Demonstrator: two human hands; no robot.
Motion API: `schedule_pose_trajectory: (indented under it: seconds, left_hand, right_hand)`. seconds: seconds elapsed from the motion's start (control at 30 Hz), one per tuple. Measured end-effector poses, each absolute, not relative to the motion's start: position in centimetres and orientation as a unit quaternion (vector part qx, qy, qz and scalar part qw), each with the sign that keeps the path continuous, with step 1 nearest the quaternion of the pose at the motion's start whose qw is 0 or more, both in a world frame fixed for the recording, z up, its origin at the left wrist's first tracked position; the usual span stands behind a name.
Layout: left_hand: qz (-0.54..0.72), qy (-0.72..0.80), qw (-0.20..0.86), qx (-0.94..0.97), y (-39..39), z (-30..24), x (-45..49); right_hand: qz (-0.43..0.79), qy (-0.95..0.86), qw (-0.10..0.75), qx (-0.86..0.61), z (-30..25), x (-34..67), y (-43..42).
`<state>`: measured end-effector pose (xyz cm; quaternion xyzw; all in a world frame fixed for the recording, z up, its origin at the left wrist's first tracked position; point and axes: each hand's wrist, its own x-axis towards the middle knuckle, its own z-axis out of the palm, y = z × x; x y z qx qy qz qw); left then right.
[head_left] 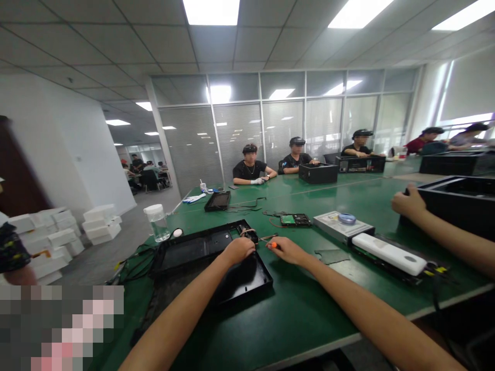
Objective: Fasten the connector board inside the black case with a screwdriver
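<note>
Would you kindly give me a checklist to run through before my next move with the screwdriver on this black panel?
1. Left hand steadying the black panel: ok, it rests on the far corner.
2. Right hand gripping the orange-handled screwdriver: ok.
3. Screwdriver tip seated on a screw: cannot tell, too small.
4. Co-worker's hand apart from the panel: ok, it is on the black case.
5. Bottle upright: ok, it stands left of the panel.
</note>
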<state>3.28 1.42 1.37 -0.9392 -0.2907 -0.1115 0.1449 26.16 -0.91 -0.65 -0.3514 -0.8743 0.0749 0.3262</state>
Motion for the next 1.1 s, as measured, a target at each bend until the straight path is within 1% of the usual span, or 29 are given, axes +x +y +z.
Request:
schedule_pose_trajectory:
  seconds: [0.17, 0.33, 0.53, 0.63, 0.77, 0.83, 0.9, 1.0, 1.1]
  left_hand:
    - [-0.161, -0.309, 0.103, -0.932, 1.2, -0.5, 2.7]
    - [-0.202, -0.341, 0.077, -0.915, 1.5, -0.9, 2.4]
    - [-0.172, -0.331, 0.084, -0.924, 1.4, -0.7, 2.4]
    - [-0.167, -0.325, 0.082, -0.927, 1.2, -0.6, 2.2]
    - [-0.176, -0.312, 0.06, -0.932, 1.1, -0.6, 2.0]
    - [-0.182, -0.323, 0.051, -0.927, 1.0, -0.6, 1.9]
    - [-0.191, -0.35, 0.043, -0.916, 0.9, -0.6, 1.9]
    - [-0.206, -0.393, 0.037, -0.895, 0.6, -0.6, 2.0]
    - [-0.209, -0.401, 0.038, -0.891, 0.3, -0.7, 2.1]
  right_hand:
    - [0.066, -0.868, 0.323, -0.372, -0.9, 26.5, -0.4]
    - [0.072, -0.863, 0.323, -0.382, -1.1, 26.4, -0.1]
    - [0.08, -0.86, 0.323, -0.388, -0.9, 26.2, -0.3]
    - [0.127, -0.838, 0.329, -0.416, -0.8, 26.3, -0.1]
    - [0.265, -0.786, 0.342, -0.442, -0.4, 27.0, 0.1]
    - [0.328, -0.772, 0.338, -0.427, 0.3, 27.6, 0.1]
    - [0.365, -0.776, 0.343, -0.384, 1.3, 28.2, -0.1]
    - [0.377, -0.768, 0.376, -0.357, 2.5, 28.6, -0.4]
    - [0.335, -0.727, 0.44, -0.408, 2.7, 28.4, -0.2]
